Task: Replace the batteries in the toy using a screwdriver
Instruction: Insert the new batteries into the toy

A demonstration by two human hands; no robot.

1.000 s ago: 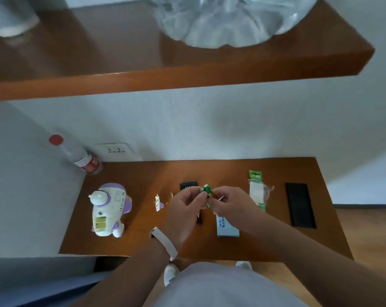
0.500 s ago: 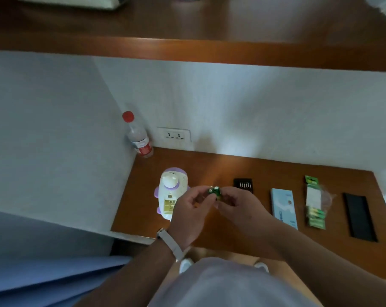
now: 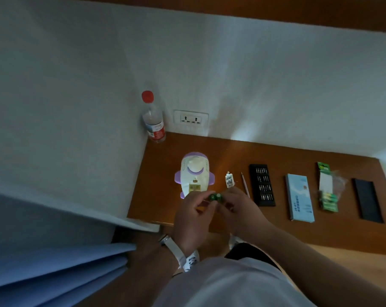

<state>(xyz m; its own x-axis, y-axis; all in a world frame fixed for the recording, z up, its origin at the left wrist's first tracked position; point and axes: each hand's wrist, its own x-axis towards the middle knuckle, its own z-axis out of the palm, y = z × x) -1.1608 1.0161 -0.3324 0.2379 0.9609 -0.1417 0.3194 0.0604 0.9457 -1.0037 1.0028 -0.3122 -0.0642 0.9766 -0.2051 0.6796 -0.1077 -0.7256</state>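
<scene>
Pinching the green batteries point(image 3: 216, 197) between left hand point(image 3: 192, 218) and right hand point(image 3: 238, 209), we hover them at six o'clock of the toy point(image 3: 194, 171); its bay point(image 3: 194, 187) faces up, presumably so they drop straight in.

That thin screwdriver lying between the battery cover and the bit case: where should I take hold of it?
Probably mid-shaft, straight down from above. The screwdriver lies flat, a thin rod running near to far, battery cover on its left, bit case close on its right, so a fingertip grip across the shaft fits those gaps.
</scene>
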